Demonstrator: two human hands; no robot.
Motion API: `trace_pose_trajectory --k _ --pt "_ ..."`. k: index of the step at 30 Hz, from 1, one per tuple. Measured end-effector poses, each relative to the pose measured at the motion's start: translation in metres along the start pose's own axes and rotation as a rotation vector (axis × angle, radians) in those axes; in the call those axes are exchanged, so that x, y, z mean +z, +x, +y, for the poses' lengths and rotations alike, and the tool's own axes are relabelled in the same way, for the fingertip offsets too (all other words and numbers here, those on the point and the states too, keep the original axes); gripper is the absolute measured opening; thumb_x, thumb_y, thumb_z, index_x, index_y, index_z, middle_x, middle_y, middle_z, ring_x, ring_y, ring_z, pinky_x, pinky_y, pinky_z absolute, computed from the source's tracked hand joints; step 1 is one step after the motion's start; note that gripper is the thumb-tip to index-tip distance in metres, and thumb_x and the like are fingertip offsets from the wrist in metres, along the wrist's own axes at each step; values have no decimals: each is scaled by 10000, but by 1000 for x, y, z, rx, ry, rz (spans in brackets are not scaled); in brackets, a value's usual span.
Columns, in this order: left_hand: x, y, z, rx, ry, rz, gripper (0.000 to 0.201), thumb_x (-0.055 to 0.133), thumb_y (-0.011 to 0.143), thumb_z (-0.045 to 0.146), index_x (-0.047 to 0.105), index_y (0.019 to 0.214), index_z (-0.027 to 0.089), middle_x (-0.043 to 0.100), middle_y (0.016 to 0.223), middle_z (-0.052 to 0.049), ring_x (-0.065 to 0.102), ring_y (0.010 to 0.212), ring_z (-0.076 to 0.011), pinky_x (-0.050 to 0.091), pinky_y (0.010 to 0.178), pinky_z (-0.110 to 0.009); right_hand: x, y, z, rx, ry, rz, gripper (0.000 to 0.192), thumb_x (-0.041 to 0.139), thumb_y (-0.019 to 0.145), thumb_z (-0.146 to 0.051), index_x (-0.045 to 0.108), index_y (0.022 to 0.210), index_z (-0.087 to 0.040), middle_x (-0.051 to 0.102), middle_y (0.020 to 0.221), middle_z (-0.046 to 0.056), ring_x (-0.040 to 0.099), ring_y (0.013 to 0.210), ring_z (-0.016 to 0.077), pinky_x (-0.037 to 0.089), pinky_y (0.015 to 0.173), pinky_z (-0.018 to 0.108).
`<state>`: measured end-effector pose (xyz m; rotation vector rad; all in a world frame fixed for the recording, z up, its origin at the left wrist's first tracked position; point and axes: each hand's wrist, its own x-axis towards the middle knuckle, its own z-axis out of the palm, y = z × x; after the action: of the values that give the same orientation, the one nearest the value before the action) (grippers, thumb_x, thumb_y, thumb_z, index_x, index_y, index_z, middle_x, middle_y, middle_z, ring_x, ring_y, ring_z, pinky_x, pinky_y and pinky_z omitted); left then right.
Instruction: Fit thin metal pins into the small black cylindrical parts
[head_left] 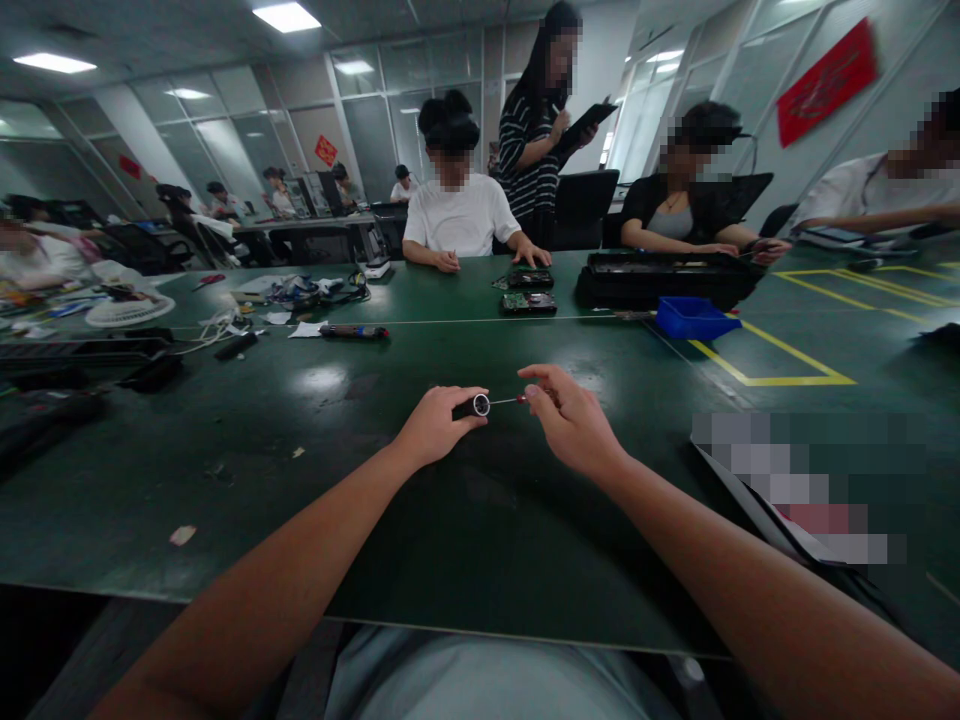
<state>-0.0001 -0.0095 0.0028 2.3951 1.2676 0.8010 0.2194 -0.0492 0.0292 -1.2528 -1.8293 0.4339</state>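
Just above the green table, my left hand [433, 424] is closed round a short black cylinder [472, 407]. A silver ring rims its end, which faces me; it looks like a small flashlight, but most of the body is hidden by my fingers. My right hand [576, 422] pinches a small screwdriver [520, 400] by its red handle, the index finger lifted off it. The thin metal shaft points left at the cylinder's side. Whether the tip touches the cylinder or enters it, I cannot tell.
Across the green table [337, 540] lie circuit boards [528, 302], a blue tray [694, 318] and a long black casing [660, 280]. A dark cylindrical tool [354, 332] and cables lie at left. A folder [772, 500] rests at right. Several people sit or stand beyond.
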Motion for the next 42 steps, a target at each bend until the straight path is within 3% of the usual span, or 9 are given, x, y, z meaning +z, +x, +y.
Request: trace_pose_trajectory --k 5,11,16,22,28,31,34,38,42 --pt "0 0 -1 3 -4 -6 374 710 857 300 666 1222 235 702 1186 -49 625 1077 -241 433 966 -416 1 1 1 30 -17 -20 374 359 1001 -423 657 1005 -198 642 723 28 593 649 181 395 604 310" --pt "1 1 -2 -8 -11 4 388 709 854 297 661 1235 239 702 1179 -58 626 1078 -244 436 973 -416 2 1 -3 28 -7 -11 323 486 945 -356 585 1185 -165 676 792 41 605 662 181 413 614 307" --pt "0 1 -2 0 -15 -6 377 706 857 304 668 1226 236 702 1177 -58 626 1074 -240 432 984 -418 0 0 -4 56 -11 -30 346 392 985 -421 636 1061 -189 668 763 44 610 667 194 414 613 318" --pt "1 1 -2 -16 -3 3 388 706 857 305 666 1237 245 694 1203 -60 618 1098 -246 427 997 -426 4 1 1 47 41 23 304 490 940 -378 579 1159 -187 689 829 57 629 701 201 441 646 332" --pt "0 1 -2 17 9 -26 379 702 857 300 666 1230 243 699 1194 -51 617 1096 -250 425 1002 -438 4 1 4 87 79 11 326 406 979 -461 615 935 -213 637 735 25 592 660 181 418 609 317" --pt "0 1 -2 13 3 -24 381 701 857 304 665 1232 244 694 1205 -55 614 1110 -252 424 1011 -438 4 1 6 93 72 33 301 399 981 -414 623 950 -215 638 745 22 590 670 175 419 617 319" --pt "0 1 -2 -16 -9 5 403 704 857 307 656 1252 243 691 1207 -64 620 1103 -252 438 996 -427 8 3 8 112 212 88 225 494 931 -380 598 1026 -204 674 833 45 632 751 189 479 688 342" --pt "1 1 -1 -28 0 16 427 710 854 322 646 1268 242 689 1205 -69 625 1096 -255 450 978 -418 16 6 10 205 509 120 275 565 891 -453 625 940 -190 677 839 57 653 773 188 531 775 382" --pt "-4 2 0 62 31 53 431 677 886 296 605 1308 245 676 1225 -60 598 1131 -229 408 1031 -433 20 10 15 332 794 145 296 578 874 -485 619 892 -193 640 779 38 633 731 170 554 812 399"
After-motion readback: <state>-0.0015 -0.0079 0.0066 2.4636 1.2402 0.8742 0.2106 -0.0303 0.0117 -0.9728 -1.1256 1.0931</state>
